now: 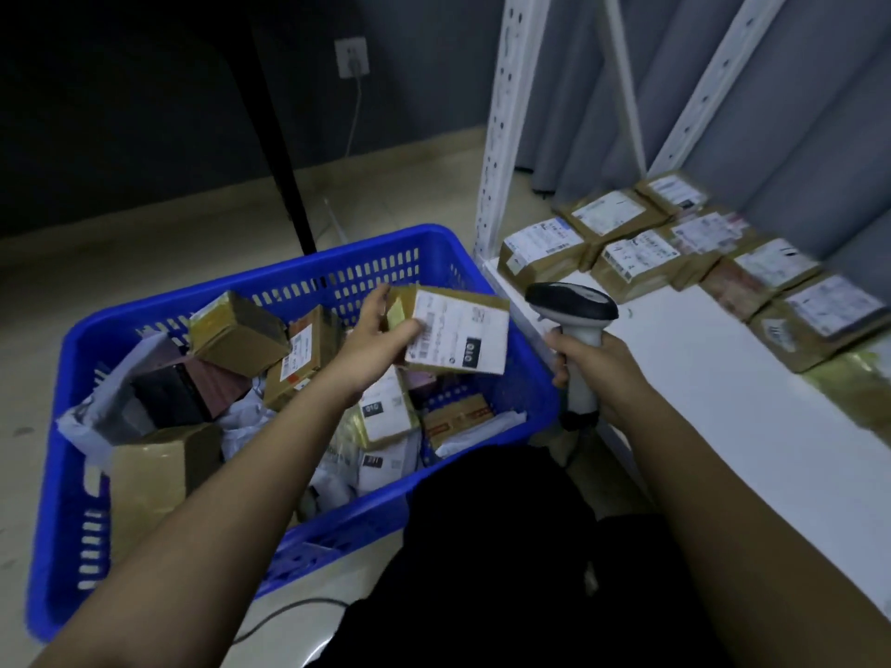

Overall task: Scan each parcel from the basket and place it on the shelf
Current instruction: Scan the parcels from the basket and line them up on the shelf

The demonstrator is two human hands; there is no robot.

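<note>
Blue plastic, slotted along its walls, makes up the basket [487, 282] on the floor at the left, and it is far from cleared: brown cartons, grey mailer bags and a few dark boxes lie in a loose heap inside, too jumbled to count exactly.

Above the basket's right half, the left hand [381, 337] holds 1 small brown parcel [458, 330], thumb across the near edge of its white label and fingers curled behind, with the label turned up toward the person. The parcel is lifted clear of the heap, not resting on it.

Just to its right, the right hand [590, 366] is wrapped firmly around the pale handle of a barcode scanner [571, 306], whose dark head sits near the parcel's right edge. No scan beam shows on the label, so this parcel looks not yet scanned.

Further right, the white shelf [684, 378] already carries roughly 9 labelled parcels in 2 rows along its back edge, with bare board left in front. By this judgement the job is under half done.
</note>
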